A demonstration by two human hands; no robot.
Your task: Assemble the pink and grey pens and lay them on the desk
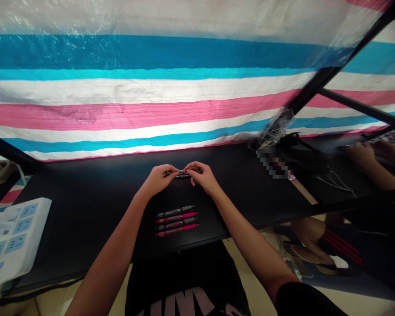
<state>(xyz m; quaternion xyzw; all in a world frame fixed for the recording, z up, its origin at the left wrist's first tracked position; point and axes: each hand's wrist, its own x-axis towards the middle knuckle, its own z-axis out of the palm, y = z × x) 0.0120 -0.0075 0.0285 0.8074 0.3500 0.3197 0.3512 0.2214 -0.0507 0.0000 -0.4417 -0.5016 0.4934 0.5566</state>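
Observation:
At the middle of the black table [95, 188], my left hand [160, 177] and my right hand [202, 176] meet over dark pens [183, 174]. Both hands are closed, thumb and fingers pinching opposite ends. Fingers cover the ends, so how many pens are there, and whether some rest on the tabletop, I cannot tell. Nearer to me, a row of several pens lies side by side, pointing left to right. Among them are a grey-black pen [176, 211] and a pink-red pen [177, 229], alternating in colour.
A white power strip [36, 237] with blue socket faces stands at the left. To the right are a black bag [299, 151], clear plastic wrapping [278, 127] and a white cable [340, 182]. Another person's hands [362, 151] rest farther right. A striped sheet [151, 92] hangs behind the table.

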